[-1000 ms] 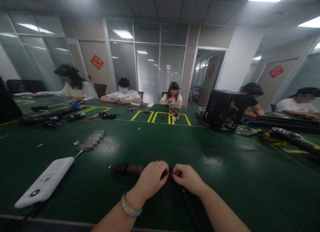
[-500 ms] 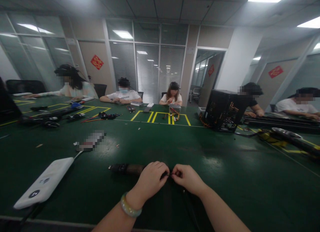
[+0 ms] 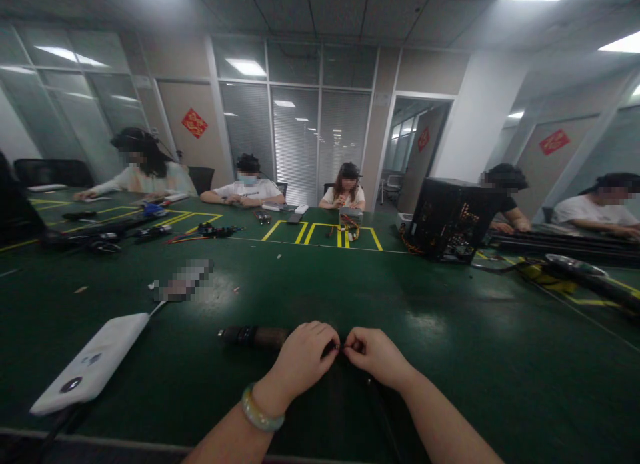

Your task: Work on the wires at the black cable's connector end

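Observation:
My left hand (image 3: 305, 359) and my right hand (image 3: 376, 356) meet fingertip to fingertip low in the middle of the view, above a green table (image 3: 300, 284). Both are closed in a pinch on a small dark part (image 3: 341, 348) between them; it is too small to name. A jade bangle (image 3: 260, 414) sits on my left wrist. A dark cylindrical tool (image 3: 253, 336) lies on the table just left of my left hand, partly hidden behind it. Dark cables (image 3: 373, 397) run under my right wrist toward me.
A white power bank (image 3: 90, 371) with a cable lies at the near left. A black open computer case (image 3: 450, 219) stands at the far right. Several people sit along the far and right sides with tools and wires. Yellow tape marks the table.
Both hands stay pinched together in the same place; only the view has shifted very slightly.

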A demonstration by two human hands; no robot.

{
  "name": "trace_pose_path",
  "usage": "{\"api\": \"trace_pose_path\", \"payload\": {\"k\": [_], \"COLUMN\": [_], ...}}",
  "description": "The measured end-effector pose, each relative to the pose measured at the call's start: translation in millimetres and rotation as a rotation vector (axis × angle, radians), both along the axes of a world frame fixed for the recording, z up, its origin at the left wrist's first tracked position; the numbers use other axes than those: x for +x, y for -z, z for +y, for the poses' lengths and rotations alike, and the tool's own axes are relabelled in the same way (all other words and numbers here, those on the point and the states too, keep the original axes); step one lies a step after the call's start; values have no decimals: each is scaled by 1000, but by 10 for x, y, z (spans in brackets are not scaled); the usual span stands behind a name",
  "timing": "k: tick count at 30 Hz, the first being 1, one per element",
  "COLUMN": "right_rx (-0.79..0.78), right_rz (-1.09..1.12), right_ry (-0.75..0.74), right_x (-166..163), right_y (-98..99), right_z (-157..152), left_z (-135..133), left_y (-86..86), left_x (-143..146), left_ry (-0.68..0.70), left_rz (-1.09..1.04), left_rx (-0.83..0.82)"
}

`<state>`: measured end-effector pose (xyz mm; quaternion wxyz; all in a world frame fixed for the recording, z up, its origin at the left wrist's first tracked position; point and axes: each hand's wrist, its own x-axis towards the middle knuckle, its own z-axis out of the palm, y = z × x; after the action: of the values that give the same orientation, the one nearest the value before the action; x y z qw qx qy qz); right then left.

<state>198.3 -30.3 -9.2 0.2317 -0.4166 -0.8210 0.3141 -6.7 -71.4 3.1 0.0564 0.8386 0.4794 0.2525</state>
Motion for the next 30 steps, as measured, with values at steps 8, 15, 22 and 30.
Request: {"api": "trace_pose_path", "payload": {"k": [8, 15, 22, 30], "right_rx": [3, -12, -19, 1], "right_rz": [-4, 4, 3, 0], "right_ry": [-5, -13, -16, -13], "right_x": [-3, 6, 10, 4], "right_y": [-5, -27, -51, 2], "right_z": [6, -2, -13, 1], "left_z": [-10, -19, -12, 24], "left_y": [-4, -35, -29, 16], "left_x": [8, 9, 0, 8], "left_ry": [-23, -7, -6, -13], "left_rz": [24, 11, 8, 37], "left_rx": [-5, 0, -16, 5]}}
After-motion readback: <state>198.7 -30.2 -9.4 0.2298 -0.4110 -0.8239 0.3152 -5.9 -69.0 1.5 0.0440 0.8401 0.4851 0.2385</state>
